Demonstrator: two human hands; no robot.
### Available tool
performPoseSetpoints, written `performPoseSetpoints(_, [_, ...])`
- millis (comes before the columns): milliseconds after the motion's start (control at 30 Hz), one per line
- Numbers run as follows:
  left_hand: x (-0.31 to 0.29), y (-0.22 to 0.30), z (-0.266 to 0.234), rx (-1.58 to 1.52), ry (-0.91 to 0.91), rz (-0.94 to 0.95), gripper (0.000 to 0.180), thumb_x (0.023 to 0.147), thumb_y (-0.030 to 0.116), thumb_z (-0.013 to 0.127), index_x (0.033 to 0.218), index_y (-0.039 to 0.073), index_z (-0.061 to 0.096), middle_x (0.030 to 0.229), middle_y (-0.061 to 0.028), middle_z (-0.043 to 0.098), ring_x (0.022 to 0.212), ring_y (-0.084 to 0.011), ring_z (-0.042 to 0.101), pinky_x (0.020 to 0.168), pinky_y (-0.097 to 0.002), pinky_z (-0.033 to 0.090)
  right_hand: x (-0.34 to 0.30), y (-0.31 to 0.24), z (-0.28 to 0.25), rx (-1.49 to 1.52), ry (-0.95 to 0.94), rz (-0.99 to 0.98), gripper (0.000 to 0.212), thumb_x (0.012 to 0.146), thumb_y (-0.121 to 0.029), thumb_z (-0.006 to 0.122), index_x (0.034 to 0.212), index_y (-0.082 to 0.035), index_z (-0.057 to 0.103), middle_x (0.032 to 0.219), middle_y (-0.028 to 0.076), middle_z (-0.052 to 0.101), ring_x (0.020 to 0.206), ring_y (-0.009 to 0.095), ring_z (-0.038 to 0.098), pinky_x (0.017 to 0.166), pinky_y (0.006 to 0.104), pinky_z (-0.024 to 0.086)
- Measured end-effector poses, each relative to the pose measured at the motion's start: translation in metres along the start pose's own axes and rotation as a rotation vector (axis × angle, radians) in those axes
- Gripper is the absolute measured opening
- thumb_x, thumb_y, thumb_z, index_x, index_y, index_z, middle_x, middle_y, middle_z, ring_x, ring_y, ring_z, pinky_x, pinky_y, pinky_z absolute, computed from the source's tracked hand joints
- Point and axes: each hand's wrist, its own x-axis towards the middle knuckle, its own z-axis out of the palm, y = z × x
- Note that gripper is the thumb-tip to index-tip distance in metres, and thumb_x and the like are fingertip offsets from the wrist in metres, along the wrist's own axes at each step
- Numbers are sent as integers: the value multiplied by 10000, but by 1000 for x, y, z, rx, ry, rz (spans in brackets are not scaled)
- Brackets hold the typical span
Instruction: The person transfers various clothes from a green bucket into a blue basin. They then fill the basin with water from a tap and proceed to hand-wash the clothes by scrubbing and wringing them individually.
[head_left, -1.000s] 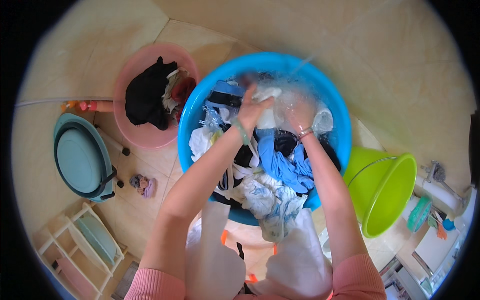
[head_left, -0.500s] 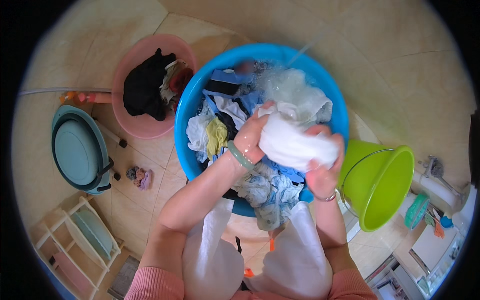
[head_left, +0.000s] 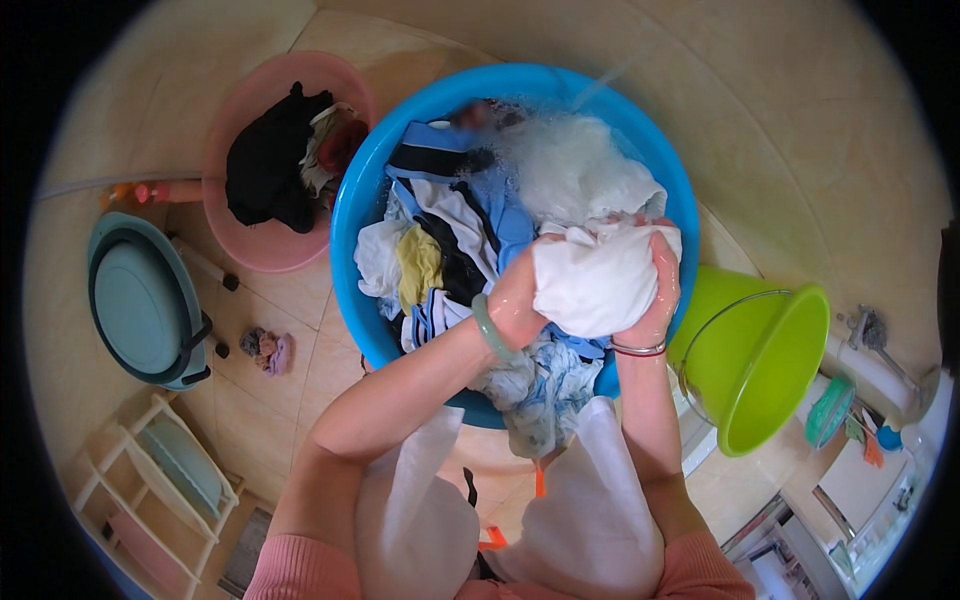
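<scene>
A big blue basin (head_left: 352, 215) stands in front of me, full of wet clothes in white, blue, black and yellow, with suds at the far side. Above its near right part I hold a bunched white cloth (head_left: 592, 280) with both hands. My left hand (head_left: 518, 300), a green bangle on its wrist, grips the cloth's left side. My right hand (head_left: 657, 295), with a thin bracelet, grips its right side. Blue and white garments hang over the basin's near rim.
A pink basin (head_left: 352, 85) with dark clothes sits at the far left. A tipped lime-green bucket (head_left: 775, 375) lies right of the blue basin. A teal tub (head_left: 140, 300) and a small rack (head_left: 150, 480) are at the left, on a beige tiled floor.
My hands came back from the far side of the basin toward me, lifting the white cloth out of the pile and bunching it between them.
</scene>
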Motion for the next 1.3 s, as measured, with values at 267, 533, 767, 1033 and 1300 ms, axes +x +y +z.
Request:
performPoseSetpoints(267, [-29, 25, 21, -248, 125, -154, 505, 977, 518, 414, 1313, 148, 488, 1318, -61, 535, 1206, -242, 517, 1027, -458, 399, -15, 5, 16, -416, -87, -500, 281, 842, 5, 613, 1101, -18, 508, 1081, 163, 593, 928, 210, 574, 855, 337, 465])
performPoseSetpoints(533, [-20, 16, 34, 100, 311, 192, 206, 906, 196, 610, 1069, 88, 546, 1047, -75, 622, 963, -177, 615, 858, -337, 496, -33, 20, 35, -28, 47, -82, 290, 930, -156, 575, 1189, -44, 510, 1069, 77, 572, 969, 167, 571, 874, 299, 466])
performPoseSetpoints(767, [-27, 14, 48, 1146, 195, 977, 326, 715, -7, 691, 942, 67, 470, 1048, -131, 617, 952, -241, 591, 855, -332, 465, -26, 36, 30, 239, 70, 170, 358, 1001, -303, 483, 1288, -91, 450, 1127, 40, 551, 1074, 166, 549, 931, 337, 450])
performPoseSetpoints(1033, [-32, 8, 69, 1652, -345, 1382, 268, 470, 246, 629, 736, 206, 630, 905, -24, 601, 868, -312, 603, 781, -409, 535, -16, 21, 5, 301, -142, 593, 254, 991, -395, 498, 973, -152, 570, 897, -10, 573, 804, 108, 582, 761, 278, 491])
performPoseSetpoints(1300, [-36, 6, 66, 1709, -665, 1425, 237, 448, 215, 547, 681, 173, 532, 854, -26, 560, 836, -302, 599, 735, -376, 528, -17, 27, -25, -297, -222, 514, 308, 987, -265, 524, 1187, -35, 563, 1038, 29, 600, 971, 108, 568, 882, 275, 472])
